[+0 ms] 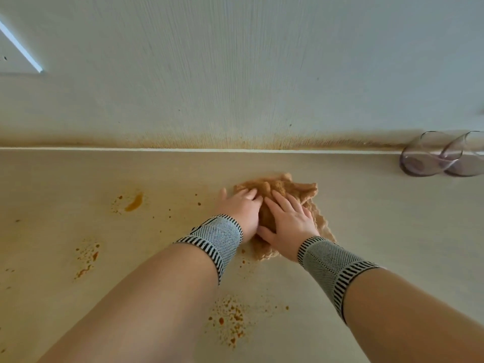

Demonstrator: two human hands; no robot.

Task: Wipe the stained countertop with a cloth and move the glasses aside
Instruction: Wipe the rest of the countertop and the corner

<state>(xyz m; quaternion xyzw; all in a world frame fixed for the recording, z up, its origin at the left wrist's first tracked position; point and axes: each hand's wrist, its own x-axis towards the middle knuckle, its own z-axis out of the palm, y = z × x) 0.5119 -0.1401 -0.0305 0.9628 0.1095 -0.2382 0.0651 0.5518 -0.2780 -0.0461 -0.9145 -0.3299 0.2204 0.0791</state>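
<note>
From my head camera I look down on the pale countertop (366, 231), which meets the wall (235, 74) along its far edge. Both my hands lie on the crumpled tan cloth (293, 189), which sits near that far edge, a little right of the middle. My left hand (241, 208) rests on the cloth's left side, its fingers curled down into the folds. My right hand (288, 224) lies flat on top with fingers spread, pressing the cloth onto the surface. Each wrist wears a grey knit band with striped edges, left (214, 239) and right (332, 265). Orange stains (135, 201) spot the countertop left of the cloth, and more spatter (230, 318) lies toward the near edge between my forearms. Two clear glasses (442, 155) stand touching at the far right, against the wall.
</note>
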